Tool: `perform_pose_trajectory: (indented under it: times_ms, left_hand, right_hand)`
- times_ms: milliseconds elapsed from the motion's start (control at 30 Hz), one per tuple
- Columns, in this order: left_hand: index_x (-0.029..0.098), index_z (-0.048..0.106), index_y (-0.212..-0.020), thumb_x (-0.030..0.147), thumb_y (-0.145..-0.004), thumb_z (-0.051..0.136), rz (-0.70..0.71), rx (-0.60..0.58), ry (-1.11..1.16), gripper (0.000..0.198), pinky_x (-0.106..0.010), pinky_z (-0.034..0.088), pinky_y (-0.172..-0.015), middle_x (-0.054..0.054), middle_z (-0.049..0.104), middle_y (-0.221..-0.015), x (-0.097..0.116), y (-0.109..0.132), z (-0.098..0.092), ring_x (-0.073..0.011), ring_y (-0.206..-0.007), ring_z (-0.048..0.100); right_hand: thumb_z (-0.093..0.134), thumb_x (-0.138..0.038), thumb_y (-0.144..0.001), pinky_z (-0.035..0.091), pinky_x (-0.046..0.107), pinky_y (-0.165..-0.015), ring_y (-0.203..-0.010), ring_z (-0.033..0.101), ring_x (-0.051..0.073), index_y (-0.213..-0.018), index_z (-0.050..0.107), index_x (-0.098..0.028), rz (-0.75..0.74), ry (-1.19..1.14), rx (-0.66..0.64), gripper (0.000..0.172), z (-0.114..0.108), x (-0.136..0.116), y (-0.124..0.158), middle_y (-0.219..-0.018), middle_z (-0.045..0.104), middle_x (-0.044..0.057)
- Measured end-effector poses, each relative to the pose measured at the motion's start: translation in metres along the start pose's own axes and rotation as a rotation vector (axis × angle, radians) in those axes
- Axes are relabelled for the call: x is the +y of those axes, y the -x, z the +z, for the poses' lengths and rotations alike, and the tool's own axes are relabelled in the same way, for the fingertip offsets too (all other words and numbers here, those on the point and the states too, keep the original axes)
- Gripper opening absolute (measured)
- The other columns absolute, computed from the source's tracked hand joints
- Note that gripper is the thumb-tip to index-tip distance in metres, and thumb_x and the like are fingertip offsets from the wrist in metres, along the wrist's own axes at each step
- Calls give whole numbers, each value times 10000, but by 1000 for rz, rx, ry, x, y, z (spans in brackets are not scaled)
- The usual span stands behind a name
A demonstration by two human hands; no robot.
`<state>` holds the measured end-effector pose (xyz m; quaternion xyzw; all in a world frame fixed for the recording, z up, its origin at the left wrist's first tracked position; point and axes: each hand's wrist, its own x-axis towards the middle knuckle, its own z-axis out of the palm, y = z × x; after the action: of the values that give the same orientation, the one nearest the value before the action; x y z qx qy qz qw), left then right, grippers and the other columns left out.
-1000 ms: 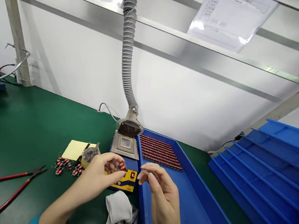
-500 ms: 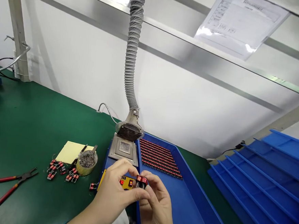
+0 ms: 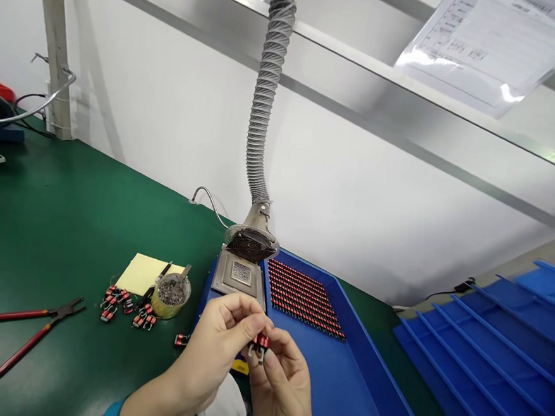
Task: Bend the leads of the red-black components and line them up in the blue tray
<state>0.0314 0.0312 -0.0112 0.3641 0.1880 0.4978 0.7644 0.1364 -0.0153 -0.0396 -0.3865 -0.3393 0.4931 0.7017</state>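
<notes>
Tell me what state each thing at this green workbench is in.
Small red-and-black component with silvery legs: pinched between the left hand and right hand.
Red-handled metal pliers: lying down, handles spread, jaws parted.
Blue plastic tray: partly filled with rows of red-and-black parts.
Round yellowish tub: uncovered, holding grey bits.
Ribbed grey duct: hanging, bent near its bottom.
Overlapping blue plastic trays: stacked, sloping.
Yellow paper sheet: lying flat.
</notes>
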Motion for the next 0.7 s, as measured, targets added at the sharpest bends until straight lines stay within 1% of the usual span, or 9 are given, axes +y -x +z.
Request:
perform_pose_trajectory:
  times_ms: [100, 200, 267, 333, 400, 467, 567, 633, 700]
  left_hand:
    - [149, 621, -718, 423, -727, 799, 64, 129, 124, 326, -149, 441, -582, 4, 631, -725, 5, 2, 3, -83, -644, 551]
    - [195, 656, -746, 404, -770, 770, 246, 245, 128, 240, -167, 464, -844, 20, 662, -798, 13, 3, -2, -116, -902, 608]
    - [243, 691, -916, 381, -785, 761, 234, 159, 5, 202, -206, 418, -965, 13, 693, -979, 13, 5, -7, -147, -1082, 577]
    - [298, 617, -1196, 359, -813, 736, 102, -52, -179, 406, -282, 377, -1046, -13, 639, -1228, 9, 8, -10, -191, -1218, 513]
    - [331, 492, -1349, 360, -855, 685, 21, -193, -319, 531, -376, 325, -1108, -34, 564, -1349, 4, 12, -10, -233, -1289, 457]
    - [331, 477, -1364, 390, -885, 639, -4, -218, -370, 510, -428, 303, -1124, -49, 557, -1350, 1, 16, -8, -257, -1293, 450]
    - [296, 475, -1361, 399, -855, 677, -64, -268, -304, 554, -425, 391, -1048, -64, 639, -1204, 3, 18, -6, -253, -1158, 560]
    - [280, 455, -1367, 353, -834, 707, -129, -332, -260, 593, -406, 437, -982, -52, 678, -1085, 5, 19, -7, -228, -1033, 621]
    - [286, 452, -1362, 290, -813, 725, -171, -374, -257, 613, -393, 441, -966, -38, 676, -1061, 6, 18, -9, -221, -1026, 623]
  right_hand:
    - [860, -300, -650, 562, 248, -680, -722, 686, 157, -823, 744, -222, 34, -61, -6, 222, 5, -2, 2, -827, 741, 47]
    - [886, -283, -613, 547, 173, -701, -738, 697, 113, -806, 751, -226, 90, -161, 44, 243, 8, -5, 4, -859, 755, 26]
    - [886, -277, -615, 541, 159, -742, -793, 699, 103, -824, 751, -249, 96, -210, 75, 251, 7, -4, 3, -911, 754, 8]
    - [876, -285, -633, 546, 195, -785, -836, 694, 113, -865, 744, -280, 86, -232, 47, 267, 4, -2, 1, -936, 739, -5]
    - [855, -306, -661, 551, 237, -788, -816, 681, 122, -887, 729, -293, 62, -209, 0, 259, -1, -1, -1, -895, 709, -14]
    - [832, -305, -689, 544, 248, -779, -791, 658, 124, -841, 709, -275, -1, -136, -19, 198, -6, -5, -2, -838, 659, -21]
    - [772, -329, -747, 530, 242, -712, -767, 615, 133, -826, 693, -260, -127, 3, -34, 131, -15, -18, -2, -812, 600, -12]
    - [747, -397, -761, 514, 253, -670, -742, 586, 149, -890, 723, -254, -154, 111, -74, 194, -19, -27, -1, -790, 586, 7]
    - [744, -444, -751, 481, 246, -626, -688, 549, 144, -911, 755, -235, -135, 213, -121, 263, -21, -32, 1, -744, 578, 19]
